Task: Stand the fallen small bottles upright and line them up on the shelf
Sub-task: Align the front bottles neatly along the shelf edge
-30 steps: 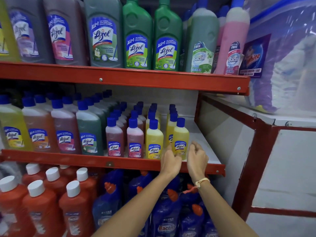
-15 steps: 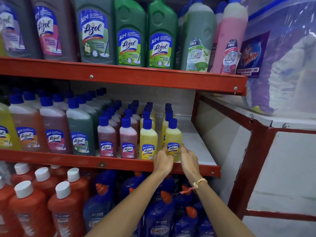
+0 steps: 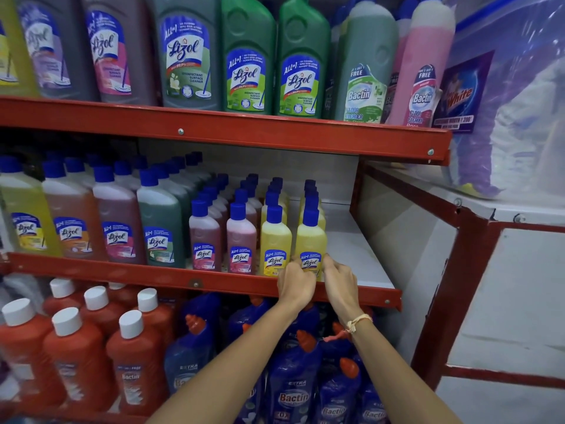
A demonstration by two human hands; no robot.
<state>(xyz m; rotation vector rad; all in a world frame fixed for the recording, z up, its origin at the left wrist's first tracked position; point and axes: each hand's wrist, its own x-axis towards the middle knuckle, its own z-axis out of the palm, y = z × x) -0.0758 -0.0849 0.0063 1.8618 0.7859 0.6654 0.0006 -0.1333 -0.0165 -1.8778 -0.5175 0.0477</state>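
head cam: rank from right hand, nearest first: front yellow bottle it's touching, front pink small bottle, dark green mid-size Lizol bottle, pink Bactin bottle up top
From the right hand:
1. Front yellow bottle, at its fingertips, rightmost row.
2. Front pink small bottle, two rows left.
3. Dark green mid-size Lizol bottle, further left, same shelf.
4. Pink Bactin bottle, shelf above, right end.

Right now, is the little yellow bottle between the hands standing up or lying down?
Standing up. The yellow bottle has its blue cap on top and its base on the shelf, with the left hand and right hand at its sides.
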